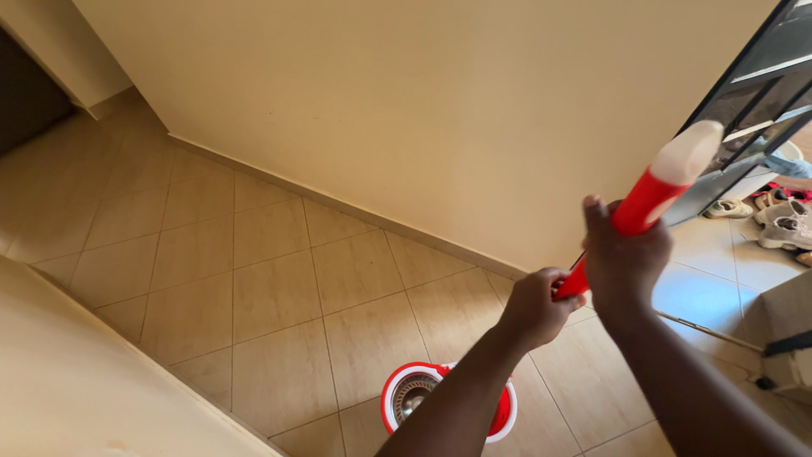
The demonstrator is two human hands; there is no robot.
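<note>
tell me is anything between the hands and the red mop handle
Nothing: both hands already grip the red mop handle, the left hand below the right hand. The red and white spin bucket sits on the tiled floor beneath.

Mop handle [644,203]: red, off-white cap. Bucket [447,406]: red with white rim, grey metal basket inside. Floor tiles [254,279]: beige, square grid. Wall [440,110]: plain cream. Door frame [744,101]: black. Shoes [782,222]: white/grey.
</note>
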